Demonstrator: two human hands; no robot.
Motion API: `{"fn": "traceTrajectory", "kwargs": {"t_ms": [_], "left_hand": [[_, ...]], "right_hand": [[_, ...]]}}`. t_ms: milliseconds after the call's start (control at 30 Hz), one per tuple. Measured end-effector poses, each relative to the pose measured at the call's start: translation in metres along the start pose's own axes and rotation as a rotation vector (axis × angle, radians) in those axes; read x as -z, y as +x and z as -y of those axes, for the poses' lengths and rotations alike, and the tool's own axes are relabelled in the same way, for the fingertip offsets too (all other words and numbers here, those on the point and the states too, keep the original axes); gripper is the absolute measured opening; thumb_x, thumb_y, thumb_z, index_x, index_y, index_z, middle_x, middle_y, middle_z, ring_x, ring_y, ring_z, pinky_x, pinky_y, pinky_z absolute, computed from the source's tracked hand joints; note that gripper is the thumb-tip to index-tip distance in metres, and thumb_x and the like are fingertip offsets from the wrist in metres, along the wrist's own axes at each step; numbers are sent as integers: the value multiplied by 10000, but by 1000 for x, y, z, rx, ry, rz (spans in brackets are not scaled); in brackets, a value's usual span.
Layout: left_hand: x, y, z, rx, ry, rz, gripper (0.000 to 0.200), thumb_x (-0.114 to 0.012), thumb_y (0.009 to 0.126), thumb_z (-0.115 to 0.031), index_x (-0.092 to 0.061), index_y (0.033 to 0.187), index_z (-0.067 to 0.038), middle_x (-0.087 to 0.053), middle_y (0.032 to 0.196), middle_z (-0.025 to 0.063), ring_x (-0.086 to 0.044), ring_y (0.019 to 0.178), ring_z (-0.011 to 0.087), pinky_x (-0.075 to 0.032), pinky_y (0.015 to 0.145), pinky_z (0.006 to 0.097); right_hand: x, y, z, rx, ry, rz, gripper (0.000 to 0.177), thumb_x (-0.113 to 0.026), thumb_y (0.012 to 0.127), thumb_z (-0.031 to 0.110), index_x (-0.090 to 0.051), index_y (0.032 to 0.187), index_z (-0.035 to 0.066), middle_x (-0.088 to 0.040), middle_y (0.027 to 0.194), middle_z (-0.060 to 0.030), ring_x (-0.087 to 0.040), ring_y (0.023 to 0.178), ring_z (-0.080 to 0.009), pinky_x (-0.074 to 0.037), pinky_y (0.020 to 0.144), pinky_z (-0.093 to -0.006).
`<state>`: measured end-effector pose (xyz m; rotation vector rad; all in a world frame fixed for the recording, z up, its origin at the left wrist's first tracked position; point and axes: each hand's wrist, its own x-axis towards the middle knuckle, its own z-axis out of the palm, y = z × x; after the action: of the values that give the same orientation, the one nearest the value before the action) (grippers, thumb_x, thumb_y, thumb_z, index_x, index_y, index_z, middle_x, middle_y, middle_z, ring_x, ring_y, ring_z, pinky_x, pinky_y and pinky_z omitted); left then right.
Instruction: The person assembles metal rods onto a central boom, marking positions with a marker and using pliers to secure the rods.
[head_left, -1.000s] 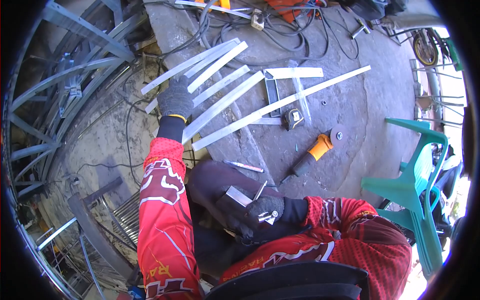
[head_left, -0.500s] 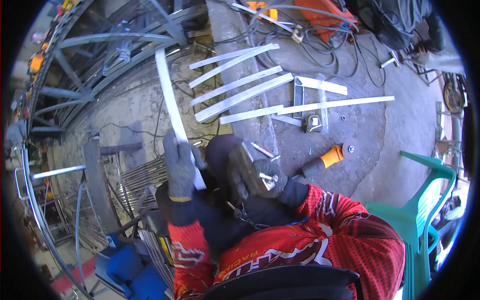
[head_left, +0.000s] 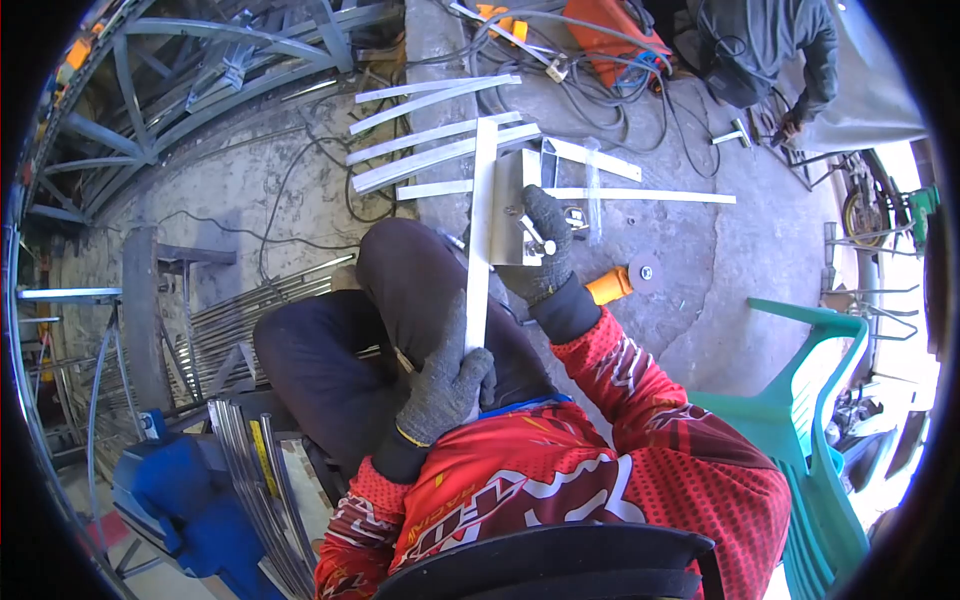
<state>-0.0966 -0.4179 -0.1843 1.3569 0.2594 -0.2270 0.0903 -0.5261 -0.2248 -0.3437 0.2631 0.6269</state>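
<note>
A flat, pale metal bar [head_left: 483, 220] stands lengthwise in front of my body. My left hand [head_left: 445, 390], in a grey glove, is closed around its lower end near my lap. In my right hand [head_left: 545, 245], also gloved, is a boxy metal jig [head_left: 514, 195] with bolts on its side, held against the bar's right edge. Beyond the hands several cut metal bars [head_left: 440, 166] lie side by side on the floor. A tape measure [head_left: 576, 218] shows partly behind my right hand, and an orange angle grinder [head_left: 610, 287] rests beside my right forearm.
A green plastic chair [head_left: 835, 350] stands at right. Cables [head_left: 600, 115] and an orange machine [head_left: 610, 45] lie at the top, near another person [head_left: 770, 45] crouching. Steel trusses [head_left: 140, 90] fill the upper left; metal tubes [head_left: 250, 310] and a blue object [head_left: 190, 490] sit at left.
The bar has swung from the left to upright in front of me, with my left hand now near its lower end. My right hand has brought the jig forward against it.
</note>
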Motion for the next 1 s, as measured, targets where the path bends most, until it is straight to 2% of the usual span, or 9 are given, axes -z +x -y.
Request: {"fn": "traceTrajectory", "kwargs": {"t_ms": [100, 167, 300, 367, 467, 633, 867, 933, 1000], "left_hand": [[2, -7, 9, -46, -42, 31, 598, -452, 998, -88, -186, 1534, -85, -525, 676, 40, -506, 513, 96, -450, 506, 273], [4, -12, -5, 112, 114, 16, 600, -465, 995, -117, -193, 1524, -41, -623, 858, 129, -598, 655, 190, -503, 628, 324], [4, -18, -1, -23, 353, -64, 629, -519, 970, -138, -219, 1498, 21, -581, 1205, 255, -632, 990, 318, -499, 852, 390], [-1, -13, -12, -367, 514, -137, 667, -583, 932, -143, -247, 1467, 71, -396, 1426, 312, -502, 1256, 375, -410, 1014, 413], [2, -11, -12, -312, 506, -65, 757, -599, 885, -76, -165, 1487, 70, -311, 1490, 283, -344, 1385, 336, -276, 1123, 407], [0, -12, -13, -373, 512, -56, 721, -611, 910, -127, -202, 1461, 94, -377, 1422, 324, -424, 1330, 396, -387, 1057, 425], [0, -4, -11, -438, 499, -68, 728, -579, 898, -92, -173, 1473, 90, -329, 1452, 314, -377, 1354, 379, -326, 1096, 421], [3, 0, -13, -424, 463, -72, 744, -576, 882, -79, -166, 1482, 78, -307, 1473, 301, -359, 1366, 354, -290, 1117, 409], [8, 7, -12, -417, 470, -97, 747, -568, 877, -67, -162, 1491, 62, -288, 1490, 283, -324, 1390, 338, -272, 1127, 401]], "right_hand": [[-23, -11, 9, 47, -93, 151, 424, -665, 844, 395, -596, 1161, 121, -654, 992, -87, -657, 881, -255, -540, 797, -451], [-29, -8, 11, 69, -72, 150, 434, -659, 848, 394, -587, 1178, 121, -655, 1012, -87, -660, 894, -260, -541, 806, -456], [-50, -6, 14, 83, -26, 205, 426, -641, 862, 381, -571, 1206, 139, -653, 1069, -75, -654, 962, -255, -535, 854, -454], [-45, 8, 19, 127, -20, 196, 421, -637, 871, 370, -568, 1220, 143, -650, 1071, -71, -645, 980, -251, -529, 864, -462], [-58, 10, 19, 89, -29, 249, 401, -617, 887, 361, -581, 1196, 107, -650, 1058, -101, -651, 925, -293, -538, 812, -482], [-59, 21, 16, 91, -185, 404, 650, -499, 895, 570, -523, 1289, 53, -644, 1056, -203, -663, 841, -339, -531, 724, -475], [-7, 45, 8, 250, -335, 254, 544, -563, 921, 443, -535, 1241, 3, -643, 1046, -177, -659, 874, -304, -534, 758, -440], [44, 42, -10, 684, -1452, 54, 422, -575, 952, 294, -518, 1254, 5, -626, 1126, -144, -639, 981, -270, -526, 831, -417], [70, 41, -15, 645, -1358, 161, 413, -563, 952, 245, -492, 1285, 13, -595, 1174, -147, -610, 1034, -266, -509, 876, -410]]}}
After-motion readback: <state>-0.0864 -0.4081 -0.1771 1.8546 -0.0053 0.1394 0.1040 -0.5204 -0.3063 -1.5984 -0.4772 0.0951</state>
